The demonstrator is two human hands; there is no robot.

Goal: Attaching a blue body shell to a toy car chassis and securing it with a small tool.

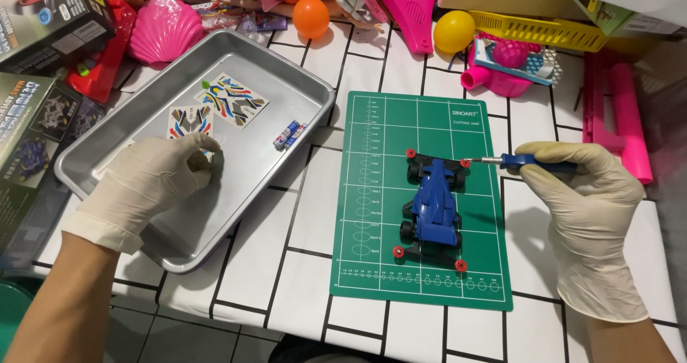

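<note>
A blue toy racing car (434,204) with red rollers at its corners sits on a green cutting mat (379,191). My gloved right hand (590,205) holds a small blue-handled screwdriver (526,162), its metal tip touching the car's front right red roller. My gloved left hand (147,184) reaches into a metal tray (236,191), fingers pinched together over the tray floor; whether they hold something small is hidden. In the tray lie two colourful sticker sheets (232,99) and two small batteries (289,134).
Dark printed boxes (32,112) lie left of the tray. Pink plastic toys (163,30), an orange ball (310,16), a yellow ball (454,31), a yellow basket (537,30) and a pink bar (626,119) crowd the back and right. The table has a white cloth with black lines.
</note>
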